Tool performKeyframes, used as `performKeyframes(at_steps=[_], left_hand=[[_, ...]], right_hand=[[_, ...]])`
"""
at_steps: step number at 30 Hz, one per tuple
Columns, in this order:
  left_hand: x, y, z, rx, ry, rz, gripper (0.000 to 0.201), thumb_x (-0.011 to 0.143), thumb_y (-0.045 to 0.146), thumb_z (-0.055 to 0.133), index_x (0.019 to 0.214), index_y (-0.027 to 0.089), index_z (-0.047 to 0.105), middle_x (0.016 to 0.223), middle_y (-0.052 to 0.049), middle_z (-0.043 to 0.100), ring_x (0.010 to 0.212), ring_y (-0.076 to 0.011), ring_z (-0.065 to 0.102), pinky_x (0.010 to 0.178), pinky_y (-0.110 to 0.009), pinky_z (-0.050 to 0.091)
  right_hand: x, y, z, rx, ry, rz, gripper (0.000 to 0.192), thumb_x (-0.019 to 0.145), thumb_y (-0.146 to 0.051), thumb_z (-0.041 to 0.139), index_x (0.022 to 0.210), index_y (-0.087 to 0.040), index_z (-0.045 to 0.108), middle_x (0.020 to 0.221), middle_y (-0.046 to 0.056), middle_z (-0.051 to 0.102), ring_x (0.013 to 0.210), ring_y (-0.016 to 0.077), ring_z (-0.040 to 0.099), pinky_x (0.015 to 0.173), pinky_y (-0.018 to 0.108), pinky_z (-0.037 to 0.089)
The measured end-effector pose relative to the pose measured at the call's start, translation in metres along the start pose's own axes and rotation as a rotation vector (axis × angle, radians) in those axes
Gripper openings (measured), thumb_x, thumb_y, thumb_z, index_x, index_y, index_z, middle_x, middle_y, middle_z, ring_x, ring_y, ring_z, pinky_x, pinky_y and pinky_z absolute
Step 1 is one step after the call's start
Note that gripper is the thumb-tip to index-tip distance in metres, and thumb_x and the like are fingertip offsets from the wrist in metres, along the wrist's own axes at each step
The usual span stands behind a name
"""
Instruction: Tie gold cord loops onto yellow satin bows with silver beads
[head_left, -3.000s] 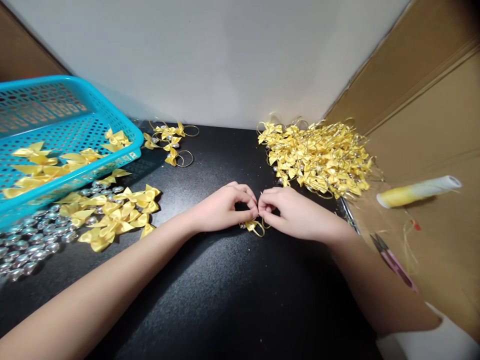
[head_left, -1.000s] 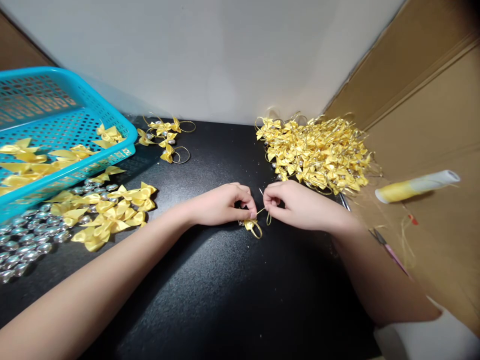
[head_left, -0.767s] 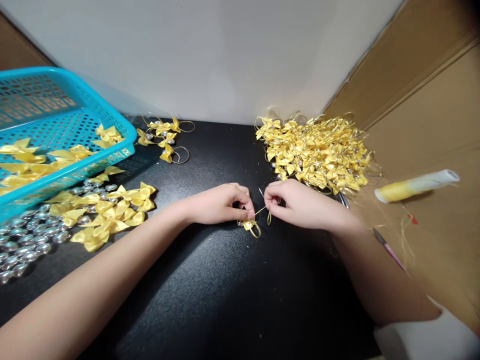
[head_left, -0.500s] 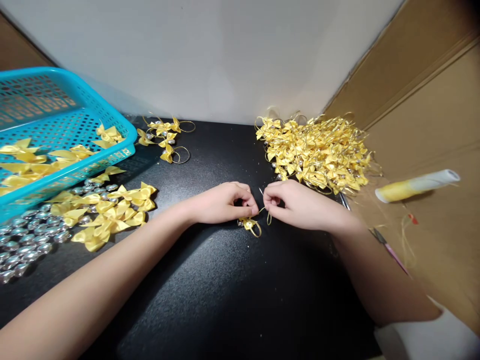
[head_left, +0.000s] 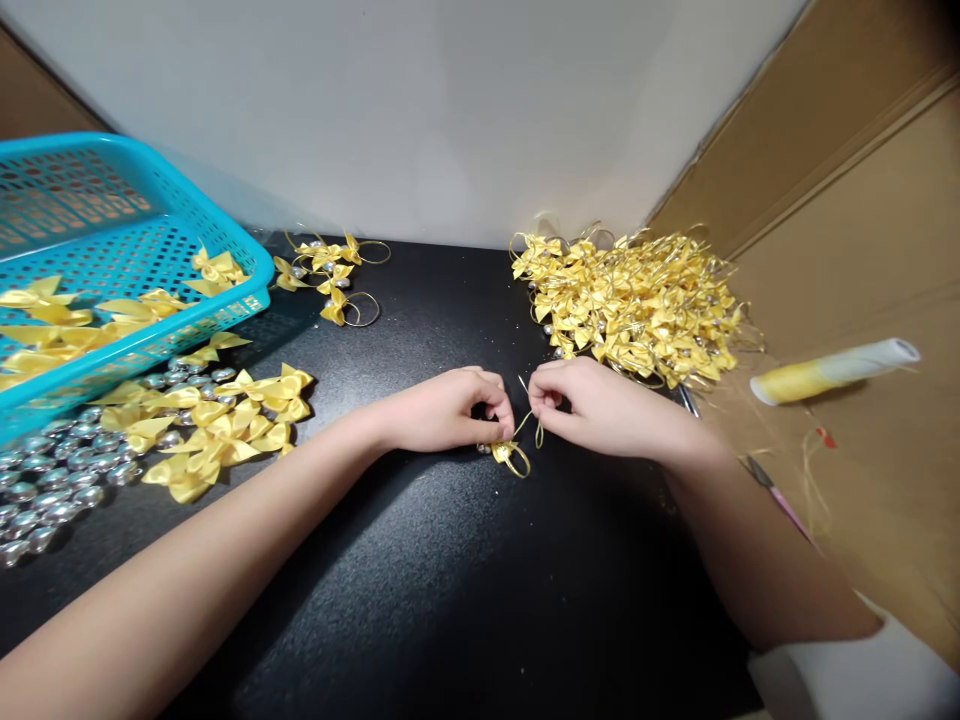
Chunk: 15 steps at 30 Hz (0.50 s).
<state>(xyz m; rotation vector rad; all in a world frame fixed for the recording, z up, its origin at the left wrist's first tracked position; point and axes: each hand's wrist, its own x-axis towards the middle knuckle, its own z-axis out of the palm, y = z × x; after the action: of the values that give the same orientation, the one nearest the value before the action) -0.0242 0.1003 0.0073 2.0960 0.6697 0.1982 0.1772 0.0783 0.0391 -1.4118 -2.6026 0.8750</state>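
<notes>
My left hand (head_left: 472, 408) is closed at the middle of the black table, its thumb and fingertips pressed on a yellow ribbon bow (head_left: 502, 453). A gold cord loop (head_left: 519, 462) sticks out of the bow, and a silver bead (head_left: 484, 448) shows beside it, partly hidden under the hand. Just to the right, my right hand (head_left: 574, 400) pinches a needle (head_left: 523, 382), of which only a thin bright end shows. Yellow thread (head_left: 525, 420) runs between the bow and the right fingertips, and a small loop of it hangs below them.
A blue basket (head_left: 225, 240) with yellow bows stands at the left. Near it lie loose bows (head_left: 225, 430) and silver beads (head_left: 56, 480). Looped bows form a small group (head_left: 337, 270) and a large pile (head_left: 637, 305). A yellow thread spool (head_left: 832, 370) and pink-handled tool (head_left: 791, 515) lie right.
The bow and its cord loop have turned and shifted slightly right under my left fingertips. My right hand has moved a little to the right, and more thread shows between the hands.
</notes>
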Motion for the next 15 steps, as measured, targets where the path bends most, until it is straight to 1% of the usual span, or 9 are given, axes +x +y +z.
performKeyframes(at_steps=[3,7,15], left_hand=[[0.0,0.0,0.0,-0.002,0.031,-0.01,0.014,0.084,0.02,0.056,0.078,0.016,0.068,0.08,-0.001,0.064,0.079,-0.0144,0.056,0.076,-0.026,0.042],[0.0,-0.001,0.003,-0.051,0.072,-0.021,0.014,0.084,0.018,0.056,0.086,0.016,0.07,0.086,-0.002,0.066,0.081,-0.0142,0.059,0.076,-0.026,0.044],[0.002,-0.001,0.011,-0.092,0.151,-0.009,0.009,0.081,0.019,0.064,0.082,0.017,0.073,0.086,-0.002,0.068,0.083,-0.0144,0.061,0.079,-0.026,0.044]], right_hand=[[0.0,-0.001,0.0,0.003,0.0,-0.006,0.016,0.08,-0.011,0.05,0.066,-0.017,0.053,0.065,-0.001,0.054,0.061,0.0103,0.044,0.062,0.024,0.032],[0.001,-0.003,-0.001,0.005,-0.002,-0.01,0.015,0.08,-0.01,0.05,0.067,-0.017,0.055,0.067,-0.001,0.056,0.062,0.0105,0.045,0.064,0.024,0.033],[0.0,-0.004,-0.001,0.032,-0.001,-0.013,0.015,0.081,-0.012,0.051,0.066,-0.016,0.055,0.067,0.0,0.057,0.063,0.0109,0.047,0.065,0.024,0.034]])
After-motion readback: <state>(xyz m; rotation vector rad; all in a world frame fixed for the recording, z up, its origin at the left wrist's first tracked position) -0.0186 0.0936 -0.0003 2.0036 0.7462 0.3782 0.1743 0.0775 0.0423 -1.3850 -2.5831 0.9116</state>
